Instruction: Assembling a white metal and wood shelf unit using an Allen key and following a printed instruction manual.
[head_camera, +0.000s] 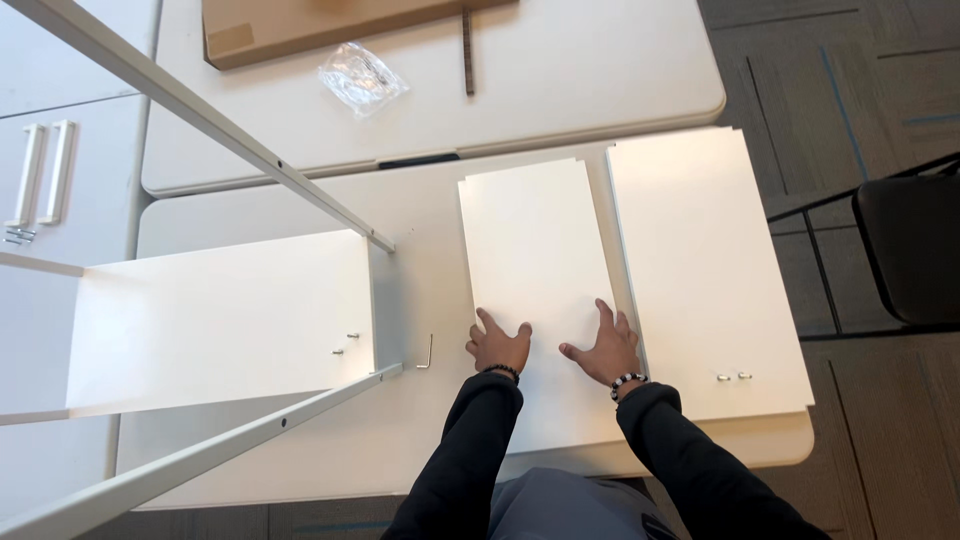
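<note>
Both of my hands rest flat on a white rectangular panel (535, 250) that lies on the near white table (420, 230). My left hand (498, 343) presses the panel's near left part, fingers spread. My right hand (604, 348) lies on its near right part, fingers apart too. Each wrist wears a beaded bracelet over a black sleeve. A second, larger white panel (700, 260) lies just right of the first, with two small metal pins (733, 376) near its front edge.
A partly built white shelf unit (215, 320) with long rails lies on its side at the left. A small hex key (427, 352) lies beside it. The far table (580, 70) holds a cardboard box (300, 25) and a clear plastic bag (360, 75). A dark chair (910, 250) stands at right.
</note>
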